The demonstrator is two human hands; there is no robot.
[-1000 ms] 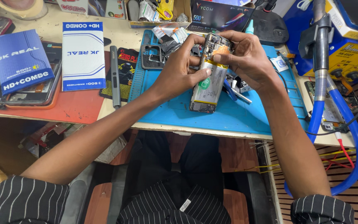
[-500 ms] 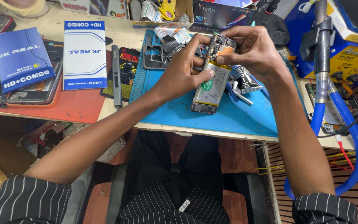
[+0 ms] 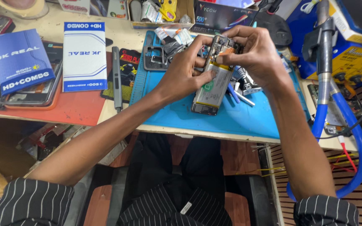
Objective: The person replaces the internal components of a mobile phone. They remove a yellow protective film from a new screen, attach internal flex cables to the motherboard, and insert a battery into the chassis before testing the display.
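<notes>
We held the opened phone (image 3: 211, 86) just above the blue work mat (image 3: 248, 115), a little right of the frame's centre, its back cover off and the pale battery and upper circuit board exposed. Our left hand (image 3: 184, 75) was closed around the phone's left edge, thumb lying across the battery. Our right hand (image 3: 254, 52) was curled over the top end, fingertips pinched at the board area; whether they gripped a small part or a tool there, we could not tell.

We judged 2 risks. The phone was tilted and carried only by fingers, so a slip could drop it onto the loose metal tools (image 3: 241, 90) lying on the mat just right of it. Pressure from the thumb on the bare battery, or a hard pull at the board, could also damage a connector or cable.

The mat covered the middle of a cluttered bench. A red mat (image 3: 70, 111) lay to its left, carrying a blue box (image 3: 21, 60) and a white box (image 3: 84, 56), with a slim grey screwdriver (image 3: 116, 77) between the 2 mats. In the upper right stood a blue and yellow station (image 3: 348, 50), and a blue hose (image 3: 359, 138) looped down the right edge. Small boxes and parts crowded the top of the frame.
</notes>
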